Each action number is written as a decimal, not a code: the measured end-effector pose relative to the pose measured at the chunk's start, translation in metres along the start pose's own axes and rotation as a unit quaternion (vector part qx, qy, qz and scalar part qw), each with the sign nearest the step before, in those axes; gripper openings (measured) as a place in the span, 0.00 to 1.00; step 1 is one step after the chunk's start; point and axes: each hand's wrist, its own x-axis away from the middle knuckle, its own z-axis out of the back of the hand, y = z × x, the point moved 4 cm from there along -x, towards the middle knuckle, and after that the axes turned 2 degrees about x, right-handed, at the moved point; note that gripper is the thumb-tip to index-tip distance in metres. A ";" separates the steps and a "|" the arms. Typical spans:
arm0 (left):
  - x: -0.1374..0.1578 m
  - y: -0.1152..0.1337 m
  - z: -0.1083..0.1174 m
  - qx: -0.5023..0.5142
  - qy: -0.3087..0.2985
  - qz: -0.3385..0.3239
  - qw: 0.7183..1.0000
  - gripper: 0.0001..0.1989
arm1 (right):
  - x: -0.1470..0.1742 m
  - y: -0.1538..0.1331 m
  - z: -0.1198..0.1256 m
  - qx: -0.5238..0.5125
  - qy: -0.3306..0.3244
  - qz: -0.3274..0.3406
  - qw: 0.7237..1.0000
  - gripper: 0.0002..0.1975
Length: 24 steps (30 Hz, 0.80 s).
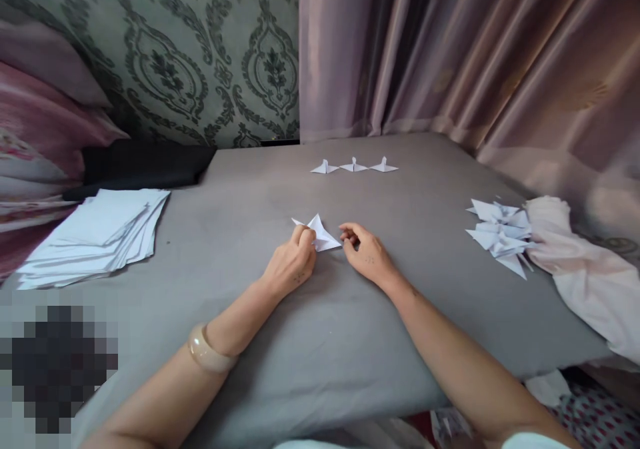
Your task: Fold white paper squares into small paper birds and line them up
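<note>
A white folded paper crane (325,237) is at the middle of the grey-covered table, with pointed tips sticking out to the left, top and right. My left hand (296,257) pinches it from the left side, fingers closed over its near part. Just at its right tip is my right hand (364,249), fingers curled with a gap between thumb and forefinger. Whether the thumb touches that tip I cannot tell. Three finished-looking paper cranes (354,164) stand in a row farther back.
A stack of white paper sheets (95,232) lies at the left, before a folded black cloth (150,162). At the right is a pile of folded paper cranes (500,232) against a pale bundled cloth (585,269). Curtains (390,56) hang behind the table (240,202).
</note>
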 end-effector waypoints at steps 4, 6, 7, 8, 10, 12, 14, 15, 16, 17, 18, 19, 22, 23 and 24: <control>0.000 -0.002 0.004 -0.011 0.047 0.001 0.999 0.14 | -0.007 -0.001 -0.005 -0.045 -0.028 -0.007 0.999 0.17; 0.001 -0.006 0.006 -0.002 0.063 0.007 0.998 0.16 | -0.011 -0.002 -0.006 -0.067 -0.042 -0.028 0.996 0.15; 0.001 -0.007 0.006 0.008 0.070 0.010 0.997 0.17 | -0.014 -0.003 -0.007 -0.073 -0.050 -0.036 0.995 0.14; 0.001 -0.009 0.006 0.019 0.076 0.011 0.997 0.18 | -0.016 -0.005 -0.007 -0.078 -0.057 -0.039 0.995 0.14; 0.001 -0.012 0.005 0.034 0.086 0.003 0.996 0.18 | -0.019 -0.007 -0.007 -0.085 -0.068 -0.035 0.993 0.14; 0.001 -0.014 0.004 0.034 0.096 -0.018 0.995 0.17 | -0.021 -0.009 -0.007 -0.094 -0.073 -0.029 0.993 0.14; 0.000 -0.015 0.002 0.031 0.099 -0.039 0.994 0.15 | -0.022 -0.009 -0.008 -0.100 -0.074 -0.022 0.992 0.14; -0.001 -0.016 0.001 0.035 0.097 -0.047 0.994 0.15 | -0.022 -0.010 -0.008 -0.105 -0.075 -0.020 0.991 0.15; -0.002 -0.017 0.001 0.045 0.096 -0.052 0.993 0.15 | -0.022 -0.010 -0.008 -0.116 -0.077 -0.019 0.990 0.15; -0.004 -0.017 0.003 0.063 0.100 -0.052 0.992 0.16 | -0.021 -0.010 -0.008 -0.135 -0.081 -0.020 0.987 0.16; -0.005 -0.018 0.005 0.090 0.111 -0.043 0.989 0.15 | -0.020 -0.011 -0.008 -0.160 -0.083 -0.021 0.983 0.17; -0.006 -0.020 0.008 0.128 0.132 -0.019 0.983 0.15 | -0.019 -0.012 -0.006 -0.187 -0.080 -0.018 0.979 0.18; -0.004 -0.029 0.015 0.321 0.191 0.123 0.919 0.14 | -0.014 -0.017 0.002 -0.244 -0.038 0.007 0.969 0.19; -0.003 -0.031 0.014 0.405 0.188 0.167 0.879 0.15 | -0.012 -0.018 0.004 -0.251 -0.020 0.017 0.968 0.19; -0.002 -0.032 0.011 0.478 0.184 0.201 0.835 0.16 | -0.010 -0.020 0.006 -0.253 -0.008 0.026 0.967 0.19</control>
